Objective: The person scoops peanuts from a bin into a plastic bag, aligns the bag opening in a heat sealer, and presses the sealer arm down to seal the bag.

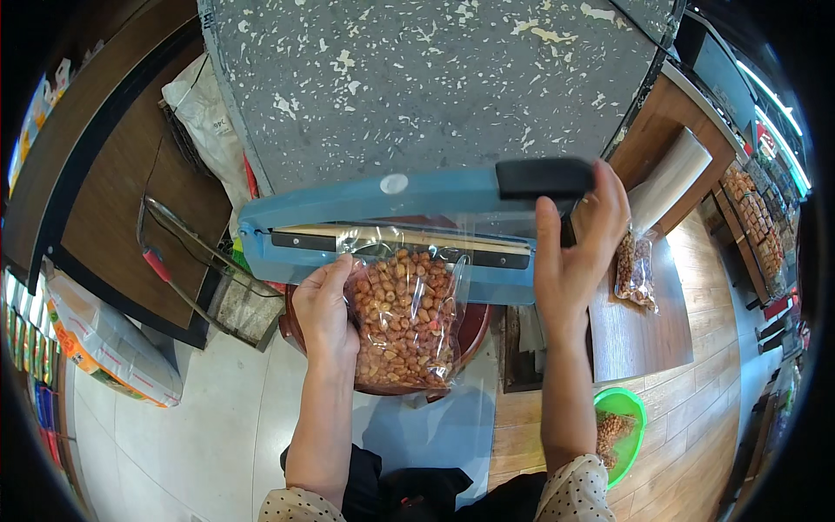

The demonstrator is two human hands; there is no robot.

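A clear plastic bag of peanuts point(408, 320) hangs in front of a blue hand impulse sealer point(391, 196), its top edge across the sealing bar. My left hand point(326, 307) pinches the upper left side of the bag between thumb and fingers. The sealer's lever arm is raised, with a gap above the bar. At the right end of the lever, my right hand point(580, 241) is spread, its fingertips at the black handle point(545, 179); whether they press on it is unclear. Behind the bag, a reddish-brown round stool point(479, 326) shows in part.
A grey speckled board point(424, 85) stands beyond the sealer. At right, a roll of clear plastic point(672, 176) and another bag of nuts point(636, 271) are by a wooden surface point(642, 339). A green basin point(629, 450) holds bagged nuts. A metal-handled tool point(189, 261) is at left.
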